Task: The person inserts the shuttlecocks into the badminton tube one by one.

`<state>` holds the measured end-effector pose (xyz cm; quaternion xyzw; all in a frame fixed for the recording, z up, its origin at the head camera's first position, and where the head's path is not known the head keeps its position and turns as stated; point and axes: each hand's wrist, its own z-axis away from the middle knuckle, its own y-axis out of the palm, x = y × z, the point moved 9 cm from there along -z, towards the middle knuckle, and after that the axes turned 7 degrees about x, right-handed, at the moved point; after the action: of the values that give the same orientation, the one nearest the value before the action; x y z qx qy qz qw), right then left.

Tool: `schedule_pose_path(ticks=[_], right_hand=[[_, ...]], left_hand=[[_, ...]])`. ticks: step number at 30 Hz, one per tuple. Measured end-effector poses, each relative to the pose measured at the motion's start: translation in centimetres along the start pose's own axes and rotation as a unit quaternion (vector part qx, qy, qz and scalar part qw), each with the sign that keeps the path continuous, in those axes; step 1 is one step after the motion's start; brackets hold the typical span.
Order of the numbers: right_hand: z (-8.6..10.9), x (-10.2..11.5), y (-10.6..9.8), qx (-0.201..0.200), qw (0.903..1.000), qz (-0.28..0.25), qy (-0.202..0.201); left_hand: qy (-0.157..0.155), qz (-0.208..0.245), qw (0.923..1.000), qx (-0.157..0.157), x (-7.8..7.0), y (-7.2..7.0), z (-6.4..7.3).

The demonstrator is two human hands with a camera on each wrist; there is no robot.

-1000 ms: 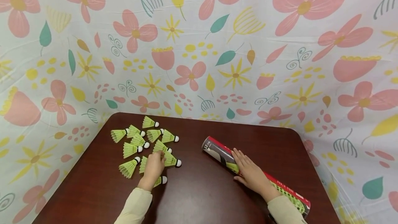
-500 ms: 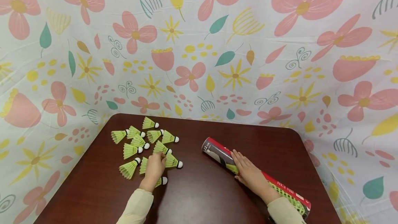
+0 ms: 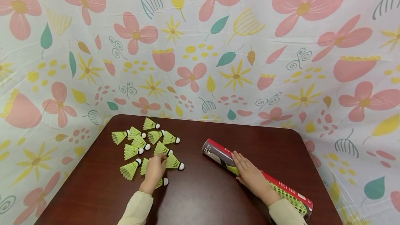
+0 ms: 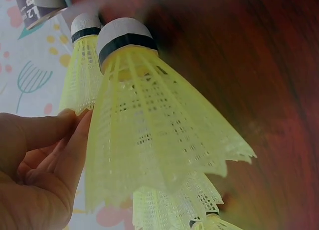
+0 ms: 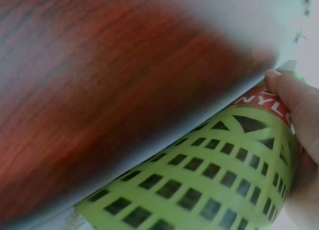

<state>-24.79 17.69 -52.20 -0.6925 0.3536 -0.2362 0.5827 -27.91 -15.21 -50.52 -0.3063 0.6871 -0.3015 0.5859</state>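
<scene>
Left hand [image 3: 154, 171] pinches a white-tipped, neon-yellow plastic shuttlecock [image 4: 79, 70] by its skirt edge; right hand [image 3: 251, 177] just rests, fingers stretched, on a red-and-grey printed cylindrical tube [image 3: 217, 152].

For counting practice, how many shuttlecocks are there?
12 shuttlecocks: one pinched by the left hand, two partly behind it, nine beyond or left of it. More may be hidden.

I'm looking at a screened-off tabletop nook; whether a home or an office lies around it, I can't tell. A pale cloth [image 3: 200, 48], creased and printed with pink flowers and green leaves, hangs around 3 sides of 1 dark, glossy wood-grain table [image 3: 206, 200] with rounded corners.
</scene>
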Motion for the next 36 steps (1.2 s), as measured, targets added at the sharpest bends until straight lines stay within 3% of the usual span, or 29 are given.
schedule_pose_path(ticks=[10, 20, 28, 36], right_hand=[[-0.1, -0.1, -1.0, -0.008, 1.0, 0.001, -0.002], [-0.4, 0.2, -1.5, 0.003, 0.9996, -0.024, -0.014], [-0.5, 1.0, -2.4, -0.001, 0.9993, -0.03, -0.02], [-0.6, 1.4, -3.0, -0.003, 0.9994, -0.007, -0.033]], left_hand=[[0.005, 0.019, 0.9998, -0.008, 0.0, -0.5, 0.0], [0.019, 0.051, 0.9974, -0.048, -0.7, -2.4, -0.5], [0.035, 0.069, 0.9958, -0.048, -1.2, -2.9, -1.2], [0.093, 0.081, 0.9897, -0.072, -2.9, -3.6, -1.7]])
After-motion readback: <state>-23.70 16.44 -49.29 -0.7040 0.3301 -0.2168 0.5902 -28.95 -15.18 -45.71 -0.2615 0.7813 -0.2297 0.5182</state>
